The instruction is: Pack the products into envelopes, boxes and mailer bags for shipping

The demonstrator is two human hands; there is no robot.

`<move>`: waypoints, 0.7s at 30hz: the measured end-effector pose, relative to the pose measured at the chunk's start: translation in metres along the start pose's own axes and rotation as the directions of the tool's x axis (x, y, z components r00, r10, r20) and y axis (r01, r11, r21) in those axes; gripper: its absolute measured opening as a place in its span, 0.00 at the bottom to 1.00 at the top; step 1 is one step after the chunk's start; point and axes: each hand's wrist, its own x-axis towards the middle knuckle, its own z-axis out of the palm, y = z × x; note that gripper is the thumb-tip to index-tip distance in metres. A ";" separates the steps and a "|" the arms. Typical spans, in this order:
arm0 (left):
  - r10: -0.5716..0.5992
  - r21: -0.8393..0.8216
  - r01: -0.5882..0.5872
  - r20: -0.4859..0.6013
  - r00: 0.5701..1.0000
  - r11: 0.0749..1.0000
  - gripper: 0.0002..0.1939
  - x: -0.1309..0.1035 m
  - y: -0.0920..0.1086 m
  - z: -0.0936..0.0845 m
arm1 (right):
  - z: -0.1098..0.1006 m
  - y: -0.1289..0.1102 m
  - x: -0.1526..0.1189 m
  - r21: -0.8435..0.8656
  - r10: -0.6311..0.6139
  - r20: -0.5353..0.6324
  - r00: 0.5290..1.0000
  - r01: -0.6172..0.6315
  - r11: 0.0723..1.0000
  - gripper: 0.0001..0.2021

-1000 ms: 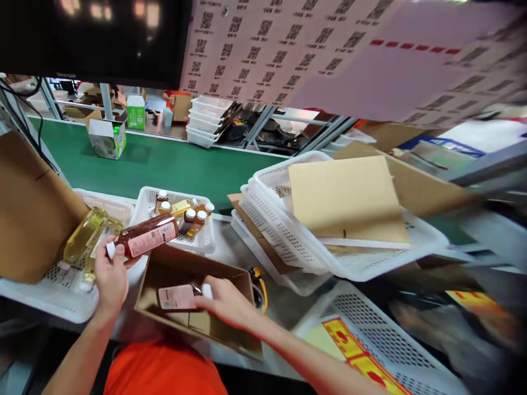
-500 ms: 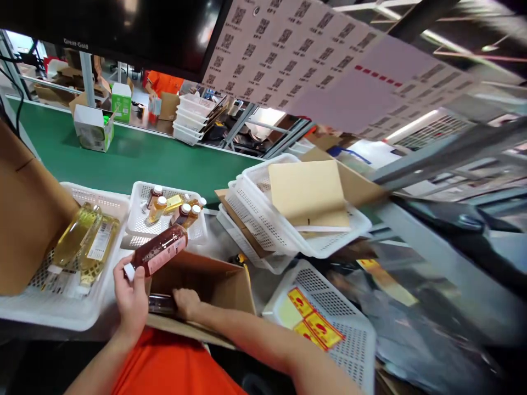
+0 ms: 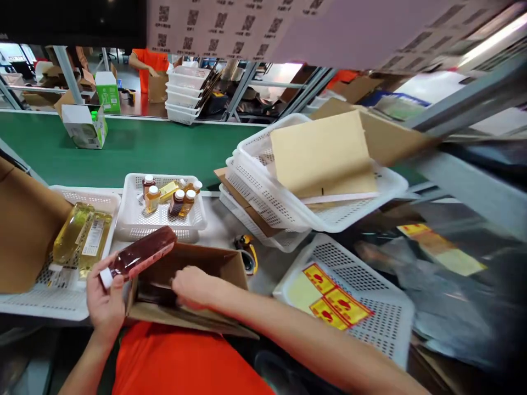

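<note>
My left hand (image 3: 106, 299) is closed round the white-capped neck of a dark red bottle (image 3: 144, 253) with a pink label, tilted up to the right over the left end of an open cardboard box (image 3: 230, 266). Inside that box, at its left, lies another dark bottle (image 3: 154, 294), partly in shadow. My right hand (image 3: 193, 286) is over the box opening, just right of this bottle. Its fingers are bent down and mostly hidden, so whether they touch anything does not show.
Left, a white basket (image 3: 78, 314) holds yellow oil bottles beside a cardboard flap. A small basket (image 3: 127, 211) holds several little bottles. Stacked baskets (image 3: 263, 206) with cardboard, a tape dispenser (image 3: 247, 253) and a basket with red-yellow stickers (image 3: 387, 307) lie right. Behind runs a green belt (image 3: 164, 145); a person in orange stands beyond.
The view has turned. My right hand has lifted a little from the dark bottle in the box. My left hand still holds the red bottle, now slightly lower and further left.
</note>
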 end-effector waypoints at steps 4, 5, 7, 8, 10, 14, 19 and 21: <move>0.132 -0.008 -0.134 0.232 0.964 0.991 0.18 -0.002 0.033 -0.009 | -0.071 -0.019 -0.066 0.003 -0.363 -0.394 0.845 0.396 0.918 0.20; 0.167 -0.033 -0.165 0.318 0.933 0.986 0.16 -0.004 0.041 -0.008 | -0.080 -0.021 -0.076 -0.024 -0.351 -0.480 0.804 0.388 0.921 0.26; 0.206 -0.081 -0.191 0.498 0.843 0.978 0.16 -0.008 0.053 -0.001 | -0.085 -0.018 -0.088 -0.021 -0.294 -0.509 0.809 0.330 0.944 0.37; 0.195 -0.099 -0.169 0.575 0.795 0.981 0.18 -0.008 0.057 0.005 | -0.081 -0.013 -0.092 0.031 -0.250 -0.473 0.845 0.299 0.954 0.38; 0.134 -0.107 -0.083 0.685 0.716 0.991 0.29 -0.005 0.060 0.019 | -0.070 0.001 -0.098 0.205 -0.123 -0.409 0.904 0.222 0.953 0.33; -0.033 0.167 -0.174 0.807 0.590 0.971 0.29 0.013 0.039 0.059 | -0.047 0.037 -0.121 0.603 0.278 -0.499 0.821 0.099 0.792 0.27; -0.617 0.504 -0.644 0.784 0.064 0.575 0.18 0.003 -0.029 0.113 | -0.032 0.060 -0.147 0.821 0.482 -0.505 0.716 0.225 0.525 0.27; -0.717 0.545 -0.692 0.695 0.058 0.473 0.22 -0.014 -0.057 0.126 | -0.024 0.061 -0.152 0.836 0.495 -0.511 0.703 0.271 0.478 0.27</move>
